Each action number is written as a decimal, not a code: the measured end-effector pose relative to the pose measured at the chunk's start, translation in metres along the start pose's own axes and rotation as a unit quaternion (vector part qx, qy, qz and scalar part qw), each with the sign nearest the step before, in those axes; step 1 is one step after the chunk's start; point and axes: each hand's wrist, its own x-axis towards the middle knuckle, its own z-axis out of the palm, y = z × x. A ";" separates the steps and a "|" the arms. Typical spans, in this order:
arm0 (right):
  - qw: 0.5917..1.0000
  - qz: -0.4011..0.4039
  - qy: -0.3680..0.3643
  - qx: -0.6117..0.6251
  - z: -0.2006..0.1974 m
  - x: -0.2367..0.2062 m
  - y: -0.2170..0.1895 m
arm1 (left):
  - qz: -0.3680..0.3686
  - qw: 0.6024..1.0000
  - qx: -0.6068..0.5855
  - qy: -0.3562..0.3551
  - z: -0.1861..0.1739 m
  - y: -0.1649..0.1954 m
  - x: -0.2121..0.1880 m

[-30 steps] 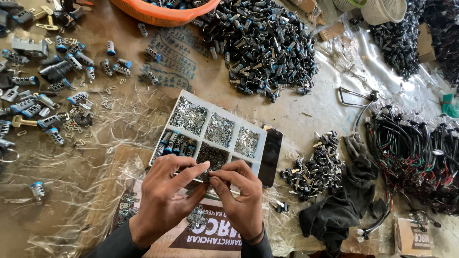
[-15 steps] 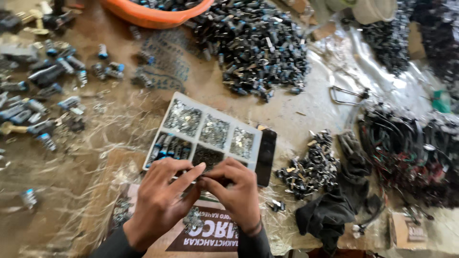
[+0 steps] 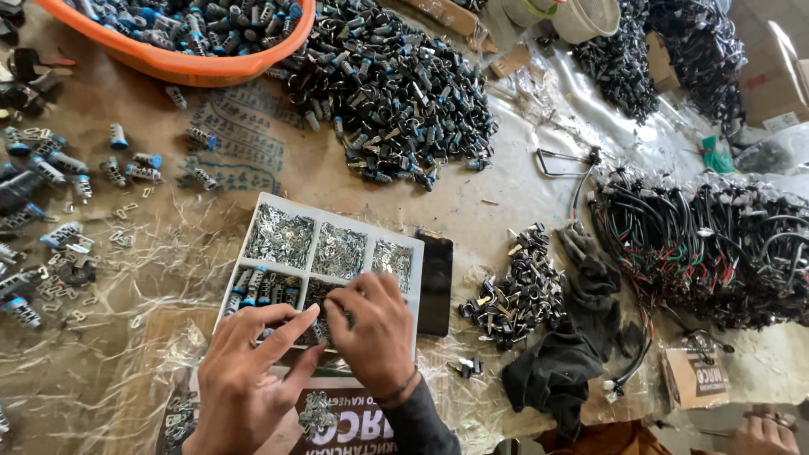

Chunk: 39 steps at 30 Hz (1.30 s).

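I see both hands meeting over the near edge of a white compartment tray [image 3: 330, 221] that lies on the brown work surface [image 3: 497, 194], just in front of me. My left hand [image 3: 253, 379] has its fingers stretched forward, the index tip reaching the near middle compartment, where small dark metal parts [image 3: 322, 295] lie; my right hand [image 3: 379, 333] is curled over that same spot with fingertips bent down, and between the two sets of fingertips something small seems pinched, though I cannot tell what it is or how firmly it is held. The far compartments hold shiny silver metal clips [image 3: 282, 236], and the near left compartment holds blue-tipped cylindrical parts [image 3: 261, 286]. A black phone [image 3: 436, 282] lies flat, touching the tray's right side. Right of the phone sits a small heap of dark connector pieces [image 3: 518, 291], and beside that a crumpled black cloth [image 3: 565, 371]. Further right, bundles of black, red and green wiring [image 3: 716, 253] spread across clear plastic sheeting. On the far side, a large pile of dark blue-tipped parts [image 3: 396, 93] lies next to an orange basin [image 3: 185, 63] filled with the same kind. Loose parts [image 3: 50, 168] are scattered along the left. Near my wrists lies a printed plastic bag [image 3: 337, 421].
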 end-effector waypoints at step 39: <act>0.865 0.209 -0.044 0.453 0.006 -0.042 -0.009 | 0.065 0.997 -0.036 0.017 -0.013 -0.007 -0.003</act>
